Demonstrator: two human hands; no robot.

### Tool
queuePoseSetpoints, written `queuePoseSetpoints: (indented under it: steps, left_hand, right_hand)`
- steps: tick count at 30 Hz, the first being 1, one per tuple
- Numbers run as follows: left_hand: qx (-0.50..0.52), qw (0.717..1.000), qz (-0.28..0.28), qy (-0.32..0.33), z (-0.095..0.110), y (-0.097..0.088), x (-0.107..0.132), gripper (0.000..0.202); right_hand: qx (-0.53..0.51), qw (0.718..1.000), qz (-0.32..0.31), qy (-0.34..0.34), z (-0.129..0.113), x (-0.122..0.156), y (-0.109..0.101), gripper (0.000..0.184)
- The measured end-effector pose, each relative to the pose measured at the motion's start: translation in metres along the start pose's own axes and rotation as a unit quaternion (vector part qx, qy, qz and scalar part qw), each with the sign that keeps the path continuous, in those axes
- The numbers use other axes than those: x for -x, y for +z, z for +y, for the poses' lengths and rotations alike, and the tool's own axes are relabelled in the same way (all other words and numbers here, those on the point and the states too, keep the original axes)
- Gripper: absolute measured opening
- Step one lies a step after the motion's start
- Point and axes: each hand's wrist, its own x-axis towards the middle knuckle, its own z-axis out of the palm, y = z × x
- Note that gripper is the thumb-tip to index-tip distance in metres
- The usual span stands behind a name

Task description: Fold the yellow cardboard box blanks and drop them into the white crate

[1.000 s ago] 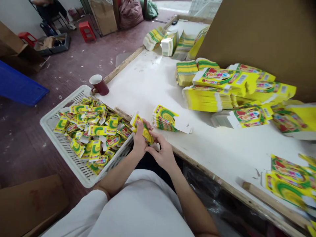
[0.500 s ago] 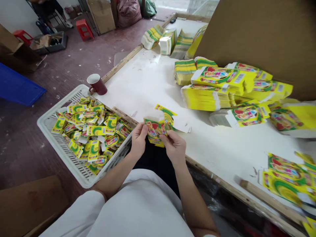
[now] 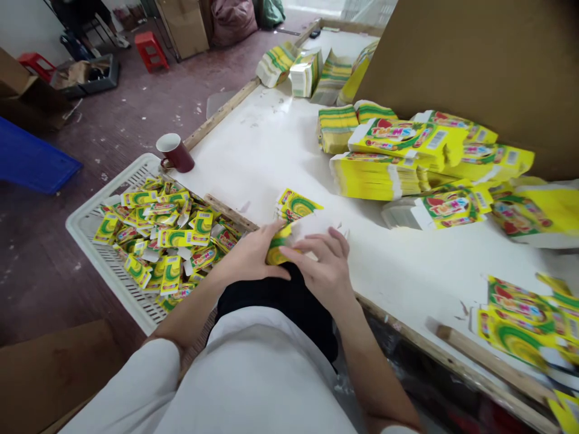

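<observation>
A small yellow-and-green printed carton (image 3: 277, 248) is between my two hands, over the table's front edge. My left hand (image 3: 251, 256) closes round its left side, thumb below and fingers behind. On its right side, my right hand (image 3: 328, 268) bends over a blurred white flap, with the thumb and fingertips on the card. Part of the carton is hidden by the fingers. Just beyond, flat carton blanks (image 3: 296, 205) lie on the white table (image 3: 253, 163). At my left, a white plastic basket (image 3: 97, 256) holds many small cartons (image 3: 172, 274).
A maroon mug (image 3: 181, 158) stands at the table's left edge. Stacks of carton blanks (image 3: 368, 178) lie at the right and back, beside a large cardboard sheet (image 3: 474, 78). A wooden strip (image 3: 493, 361) lies at front right. Red stools (image 3: 151, 51) stand on the floor.
The carton was flat and spread between both hands with its printed front showing. Now it is turned, with a white flap raised. My left hand has wrapped round it; my right fingers have spread over it.
</observation>
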Motion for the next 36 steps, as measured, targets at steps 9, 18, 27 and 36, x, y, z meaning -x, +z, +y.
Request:
queuePoseSetpoints:
  steps: [9, 18, 27, 36]
  left_hand:
    - [-0.072, 0.991, 0.035, 0.107, -0.008, 0.04, 0.004, 0.089]
    - [-0.106, 0.991, -0.018, 0.079, -0.009, 0.038, 0.003, 0.055]
    - [-0.032, 0.979, 0.202, -0.007, -0.021, 0.041, -0.007, 0.098]
    - [0.316, 0.907, 0.247, -0.125, -0.02, 0.027, 0.0, 0.05]
  right_hand:
    - [-0.507, 0.797, -0.104, 0.311, -0.006, 0.0, 0.025, 0.06]
    - [-0.511, 0.792, -0.115, 0.315, -0.005, 0.008, 0.028, 0.065]
    - [-0.176, 0.968, 0.02, 0.18, -0.007, 0.01, 0.032, 0.054]
    - [-0.145, 0.983, -0.036, 0.107, 0.012, 0.014, 0.025, 0.035]
